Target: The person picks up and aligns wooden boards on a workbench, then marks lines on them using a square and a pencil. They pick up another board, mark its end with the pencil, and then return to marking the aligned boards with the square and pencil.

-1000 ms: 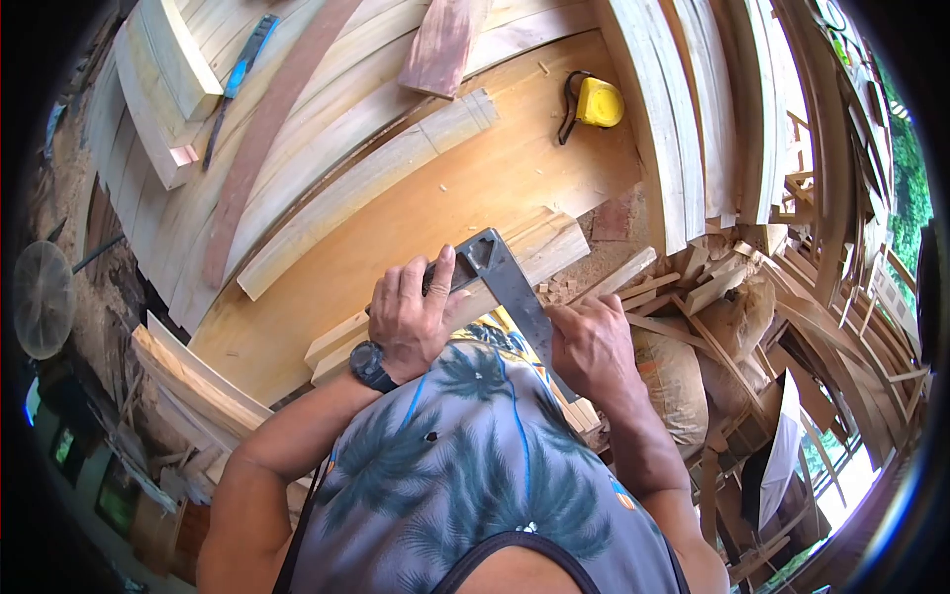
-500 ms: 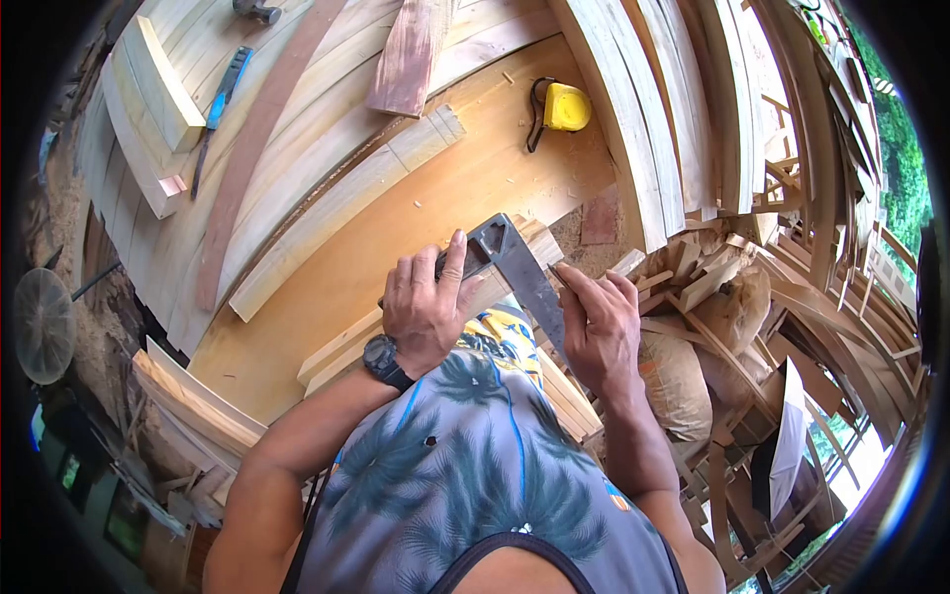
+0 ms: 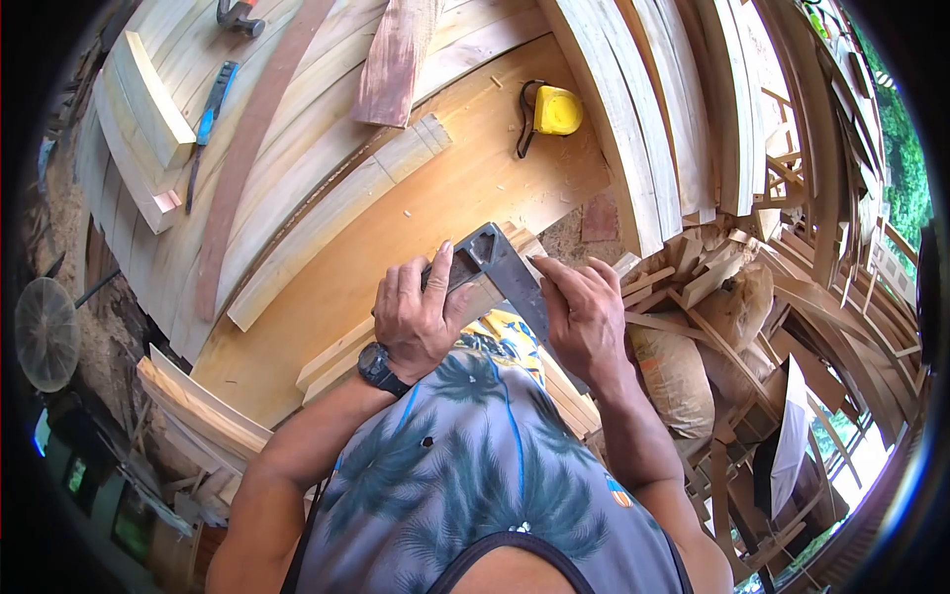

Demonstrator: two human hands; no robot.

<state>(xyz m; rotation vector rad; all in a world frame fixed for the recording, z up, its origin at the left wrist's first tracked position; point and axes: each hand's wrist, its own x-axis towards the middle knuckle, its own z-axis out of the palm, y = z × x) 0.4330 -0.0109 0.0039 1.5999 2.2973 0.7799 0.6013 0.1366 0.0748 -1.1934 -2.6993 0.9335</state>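
Observation:
A dark metal try square (image 3: 512,277) lies across the end of a pale wooden piece (image 3: 481,297) in front of the torso. My left hand (image 3: 411,317), with a watch at the wrist, is closed round the square's stock, thumb along its near side. At the right edge of the blade is my right hand (image 3: 582,317), its fingers pinched together. What they pinch is too small or hidden to make out. Beyond the hands, a yellow tape measure (image 3: 558,110) rests on the plywood sheet (image 3: 465,188).
Long pale boards (image 3: 327,228) and a reddish strip (image 3: 242,168) lie on the left. A blue-handled tool (image 3: 210,117) and a hammer (image 3: 239,18) rest on them. Curved planks (image 3: 618,129) stand right, near a sack (image 3: 673,381) and scrap wood (image 3: 708,277).
The view has shifted slightly. Both hands and the square sit a little further left in view, and the dark thin item at my right fingertips no longer shows clearly.

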